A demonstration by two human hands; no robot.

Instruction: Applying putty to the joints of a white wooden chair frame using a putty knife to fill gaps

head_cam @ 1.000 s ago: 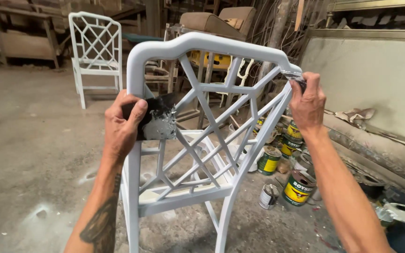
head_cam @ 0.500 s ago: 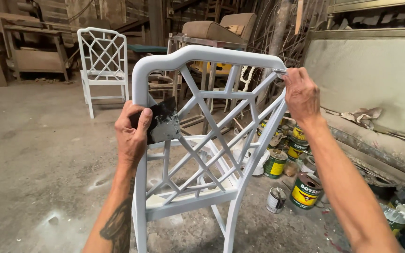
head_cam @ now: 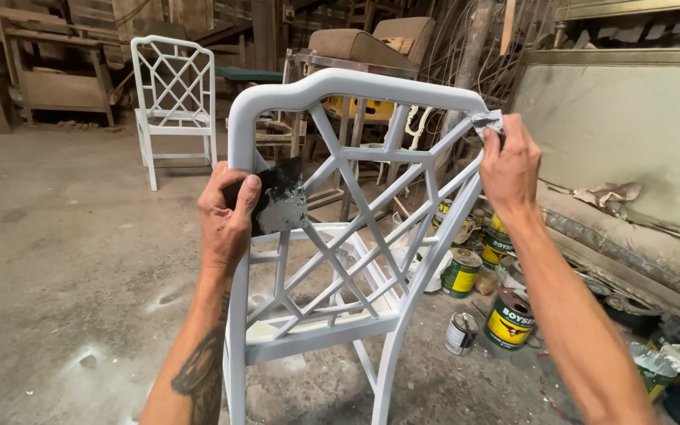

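White chair (head_cam: 340,212): left hand (head_cam: 226,216) grips dark plate (head_cam: 281,205); right hand (head_cam: 509,161) pinches half-hidden scrap (head_cam: 485,122).

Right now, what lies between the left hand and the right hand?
In the head view, the white chair's lattice back spans between the left hand and the right hand.

Round paint cans (head_cam: 505,315) w/ yellow-green labels on floor, right of white chair (head_cam: 340,236).
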